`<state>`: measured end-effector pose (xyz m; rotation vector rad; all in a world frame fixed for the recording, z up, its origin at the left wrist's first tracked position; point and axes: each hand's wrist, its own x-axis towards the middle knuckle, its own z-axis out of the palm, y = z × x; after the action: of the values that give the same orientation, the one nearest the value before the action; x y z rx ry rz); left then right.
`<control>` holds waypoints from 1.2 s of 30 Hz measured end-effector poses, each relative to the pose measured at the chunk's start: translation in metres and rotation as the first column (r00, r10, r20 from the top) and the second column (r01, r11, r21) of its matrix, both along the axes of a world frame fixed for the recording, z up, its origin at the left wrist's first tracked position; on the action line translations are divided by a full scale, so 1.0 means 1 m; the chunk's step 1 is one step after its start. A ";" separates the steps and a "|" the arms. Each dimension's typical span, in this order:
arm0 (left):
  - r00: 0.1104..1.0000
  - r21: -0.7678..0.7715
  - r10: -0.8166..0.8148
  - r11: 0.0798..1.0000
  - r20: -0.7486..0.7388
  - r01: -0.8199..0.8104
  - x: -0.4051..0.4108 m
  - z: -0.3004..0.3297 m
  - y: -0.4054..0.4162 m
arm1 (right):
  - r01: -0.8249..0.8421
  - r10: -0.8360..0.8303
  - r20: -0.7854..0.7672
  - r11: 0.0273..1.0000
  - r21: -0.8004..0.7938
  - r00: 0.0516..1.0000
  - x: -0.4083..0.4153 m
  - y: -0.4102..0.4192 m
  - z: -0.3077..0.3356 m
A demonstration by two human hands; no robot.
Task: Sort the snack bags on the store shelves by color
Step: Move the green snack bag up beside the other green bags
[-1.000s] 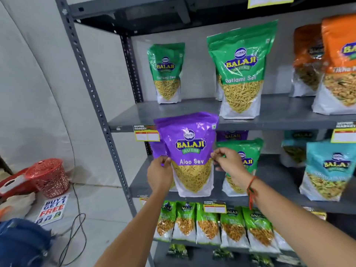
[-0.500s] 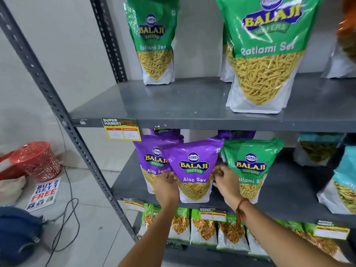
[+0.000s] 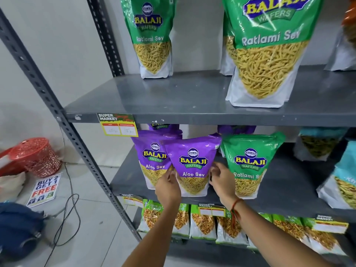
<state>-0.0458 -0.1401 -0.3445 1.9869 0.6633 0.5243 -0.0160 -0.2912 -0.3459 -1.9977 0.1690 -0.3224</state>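
glossy purple plastic aloo sev pouch stands upright on the grey metal middle shelf, flat-bottomed, with a clear window of thin yellow strands. the left hand pinches its lower left edge and the right hand pinches its lower right edge, fingers curled loosely. just left of this pouch, partly behind it, stands a second purple aloo sev pouch; just right, a shiny green ratlami sev pouch. above it, the grey upper shelf carries a larger green pouch.
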 end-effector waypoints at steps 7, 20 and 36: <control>0.983 0.023 -0.154 0.988 0.095 0.153 -0.041 0.015 -0.020 | 0.011 -0.003 -0.038 0.979 0.202 0.999 -0.055 -0.030 0.019; 0.860 0.139 -0.501 0.849 -0.093 0.510 -0.027 -0.008 -0.121 | 0.252 -0.238 -0.123 0.962 0.107 0.963 -0.064 -0.154 0.000; 0.956 0.180 -0.290 0.943 0.038 0.279 0.017 -0.023 -0.160 | 0.166 -0.163 -0.071 0.985 0.053 0.984 0.009 -0.185 -0.022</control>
<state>-0.0291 -0.3001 -0.3680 2.1731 0.2893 0.4788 -0.0070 -0.4766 -0.3680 -1.9418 0.3832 -0.3526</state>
